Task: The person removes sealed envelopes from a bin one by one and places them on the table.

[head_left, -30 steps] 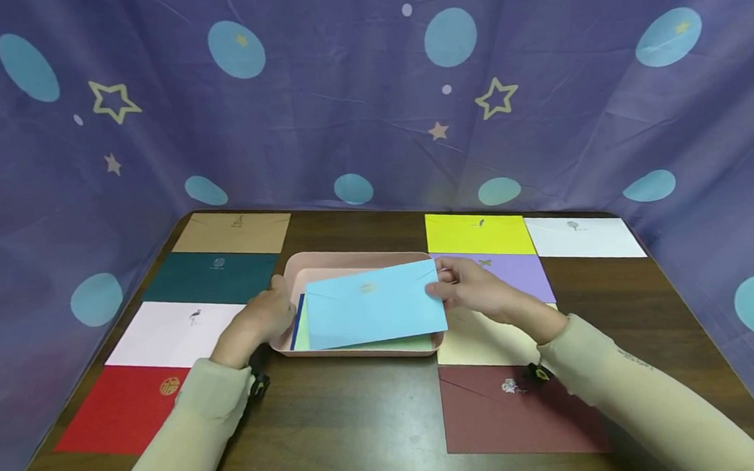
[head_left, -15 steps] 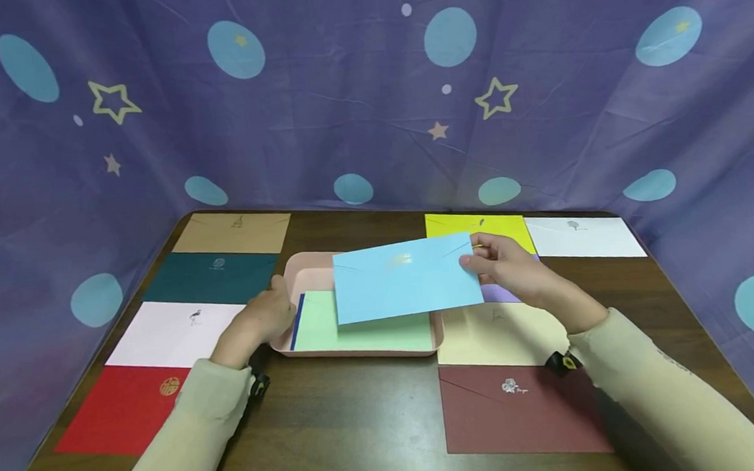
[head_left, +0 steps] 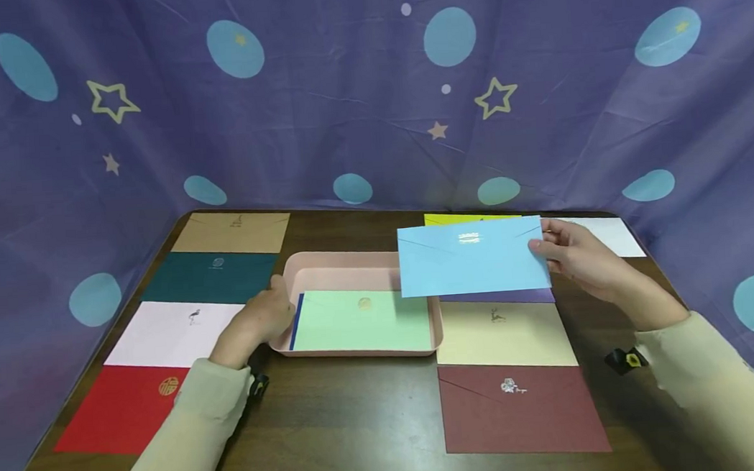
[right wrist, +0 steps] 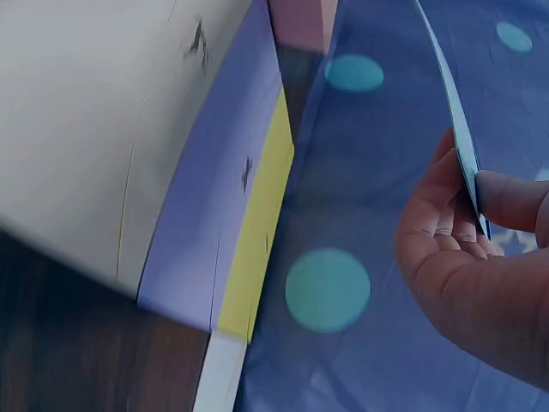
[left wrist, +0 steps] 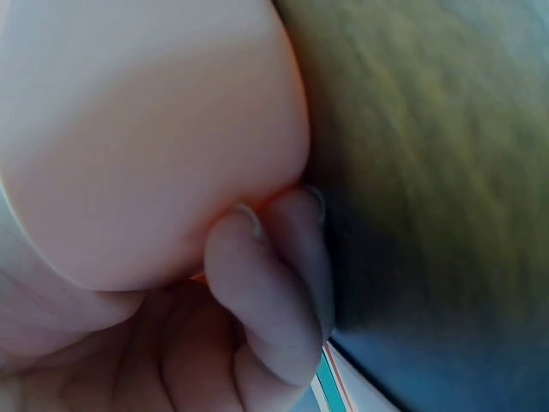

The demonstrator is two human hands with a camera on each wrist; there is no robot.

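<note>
My right hand (head_left: 582, 259) pinches the right end of a light blue envelope (head_left: 472, 262) with a shiny emblem. The envelope is held up over the purple envelope (head_left: 497, 298) and partly hides the yellow one (head_left: 460, 217). In the right wrist view, the envelope (right wrist: 459, 129) shows edge-on between thumb and fingers. My left hand (head_left: 255, 321) grips the left wall of a pink tray (head_left: 352, 259); in the left wrist view, fingertips curl against the tray's side (left wrist: 171, 154). A mint green envelope (head_left: 359, 323) lies in the tray, with a dark blue edge (head_left: 297, 323) beneath it.
Down the left lie tan (head_left: 231, 233), dark green (head_left: 207, 277), pale pink (head_left: 172, 331) and red (head_left: 122, 406) envelopes. At right are cream (head_left: 506, 332) and maroon (head_left: 524, 410) ones, plus a white one (head_left: 613, 234). A patterned curtain (head_left: 369, 106) encloses the brown table (head_left: 356, 424).
My right hand has lifted the light blue envelope from the tray and carried it right, uncovering the mint green one. My left hand has stayed at the tray.
</note>
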